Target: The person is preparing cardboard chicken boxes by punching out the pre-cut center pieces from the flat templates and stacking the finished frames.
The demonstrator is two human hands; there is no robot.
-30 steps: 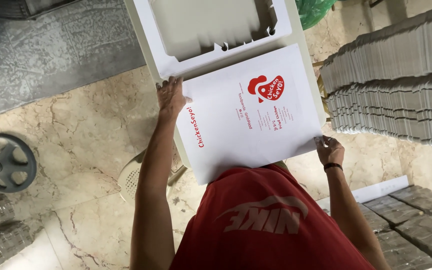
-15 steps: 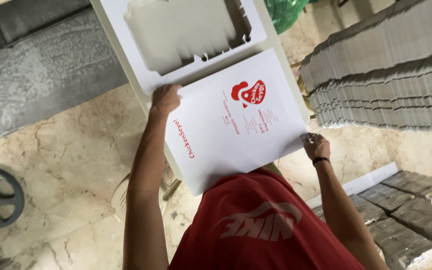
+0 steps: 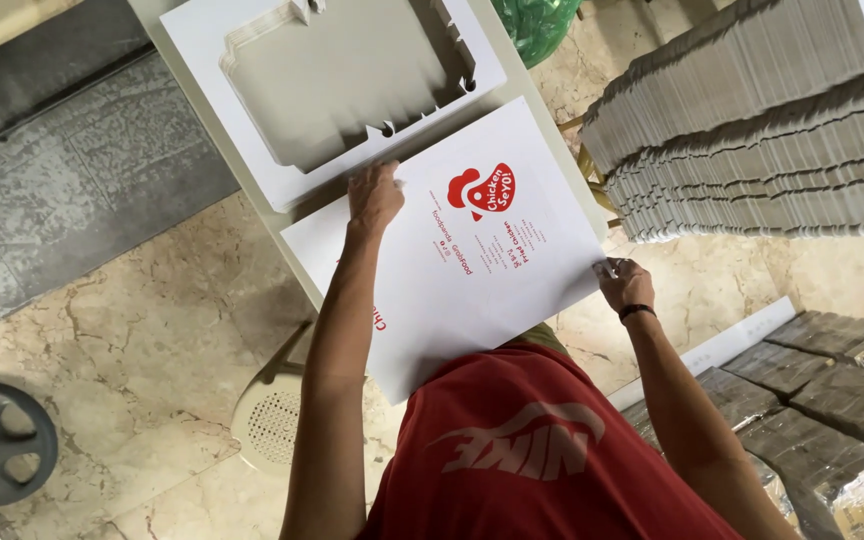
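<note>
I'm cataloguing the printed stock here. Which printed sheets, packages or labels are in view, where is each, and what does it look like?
Printed white sheet: on the table, under the left hand, right hand at its edge; rectangular, red emblem and red text.
Die-cut white card frame: beyond it; box-shaped cutout.
Stacked grey flat cartons: right, fanned piles.
Bundled carton stacks: lower right.

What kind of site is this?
Probably a small packaging or print-finishing workshop: tall stacks of flat grey cardboard blanks, a white die-cut sheet with a box-shaped hole, and a white printed card sheet under both hands.
</note>
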